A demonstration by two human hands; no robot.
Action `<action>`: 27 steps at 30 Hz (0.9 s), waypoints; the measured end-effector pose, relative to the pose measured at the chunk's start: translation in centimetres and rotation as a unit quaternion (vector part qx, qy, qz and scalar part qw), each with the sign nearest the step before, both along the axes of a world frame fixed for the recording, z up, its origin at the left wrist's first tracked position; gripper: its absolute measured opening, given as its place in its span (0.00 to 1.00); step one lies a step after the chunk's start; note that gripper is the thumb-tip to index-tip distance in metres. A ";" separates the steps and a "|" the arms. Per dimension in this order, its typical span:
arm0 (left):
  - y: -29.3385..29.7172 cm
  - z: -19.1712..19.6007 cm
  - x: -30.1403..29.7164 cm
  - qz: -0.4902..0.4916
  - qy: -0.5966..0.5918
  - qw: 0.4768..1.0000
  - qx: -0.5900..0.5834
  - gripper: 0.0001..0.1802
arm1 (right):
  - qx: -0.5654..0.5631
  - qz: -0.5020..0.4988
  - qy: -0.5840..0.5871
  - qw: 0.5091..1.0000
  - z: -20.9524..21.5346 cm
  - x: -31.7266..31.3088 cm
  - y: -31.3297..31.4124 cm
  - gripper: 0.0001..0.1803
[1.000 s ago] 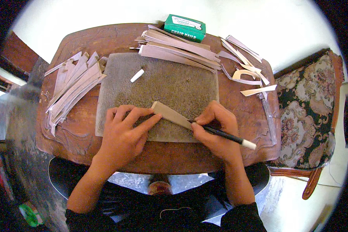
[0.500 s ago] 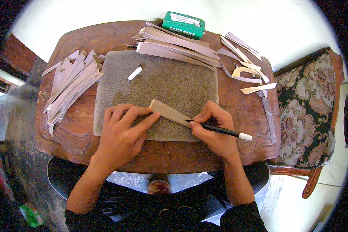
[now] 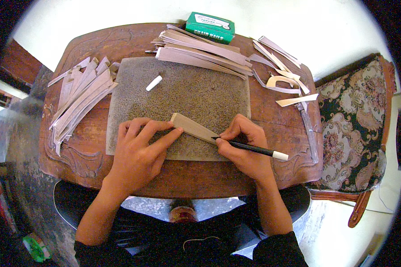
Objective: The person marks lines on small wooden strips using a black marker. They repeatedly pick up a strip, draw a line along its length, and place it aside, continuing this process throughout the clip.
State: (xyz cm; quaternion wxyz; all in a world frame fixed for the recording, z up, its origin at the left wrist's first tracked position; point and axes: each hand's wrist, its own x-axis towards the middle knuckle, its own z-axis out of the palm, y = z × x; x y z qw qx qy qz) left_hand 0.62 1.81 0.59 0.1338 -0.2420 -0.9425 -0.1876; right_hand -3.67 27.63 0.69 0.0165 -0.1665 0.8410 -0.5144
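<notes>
A flat, tapered greyish-brown strip (image 3: 196,128) with a wood-like grain lies slantwise over a dark, pitted mat (image 3: 133,102). My left hand (image 3: 140,149) holds the strip's wider, upper-left end with its fingertips. Between the thumb and fingers of my right hand (image 3: 247,149) is a black marker (image 3: 254,149) with a white rear end. Its dark tip touches, or nearly touches, the strip's narrow lower-right end. On the mat farther off lies a small white cap (image 3: 154,83).
Piles of similar strips lie at the table's left (image 3: 84,100) and far middle (image 3: 202,53). Pale curved offcuts (image 3: 285,84) are scattered at right. A green box (image 3: 210,27) stands on the far edge of the carved wooden table (image 3: 191,178). A floral-upholstered chair (image 3: 349,124) is beside it.
Both hands keep their hold, with the marker tip still at the strip's narrow end. The whole view has shifted very slightly; little else differs.
</notes>
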 end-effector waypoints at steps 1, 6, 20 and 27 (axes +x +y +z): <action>0.0 -0.1 0.0 -0.001 0.001 1.000 0.001 0.28 | 0.002 0.001 0.000 1.000 0.0 0.0 0.0 0.11; 0.0 -0.1 0.0 0.000 0.002 1.000 0.001 0.28 | 0.007 0.003 0.003 1.000 -0.2 0.0 0.0 0.11; 0.0 -0.1 -0.1 -0.003 0.004 1.000 0.012 0.27 | 0.010 0.002 -0.006 1.000 0.0 0.0 0.0 0.11; -0.1 -0.2 -0.1 0.000 0.004 1.000 0.001 0.28 | 0.008 0.007 -0.010 1.000 -0.2 -0.2 0.0 0.12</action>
